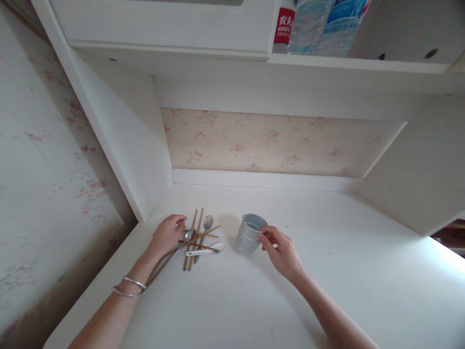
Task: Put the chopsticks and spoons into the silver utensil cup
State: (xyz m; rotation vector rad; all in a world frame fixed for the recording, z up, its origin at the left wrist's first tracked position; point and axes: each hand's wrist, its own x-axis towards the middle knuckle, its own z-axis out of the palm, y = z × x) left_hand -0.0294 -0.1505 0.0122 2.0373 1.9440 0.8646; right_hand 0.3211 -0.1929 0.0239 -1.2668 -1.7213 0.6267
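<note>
My right hand [281,249] pinches the rim of a grey metal utensil holder [247,242] with small holes in its side. The holder stands nearly upright on the white desktop, and little of its inside shows. To its left lies a crossed pile of wooden chopsticks [199,220], a metal spoon [208,222], a white soup spoon [207,251] and a long-handled metal spoon [189,235]. At the pile's left edge my left hand [169,235] has its fingers curled. Their tips are partly hidden, so whatever they hold cannot be made out.
The white desktop [225,310] sits in a recess with a white side panel [119,121] on the left. Overhead, a shelf [327,65] carries several plastic bottles [310,24]. Flowered wallpaper [254,143] covers the back.
</note>
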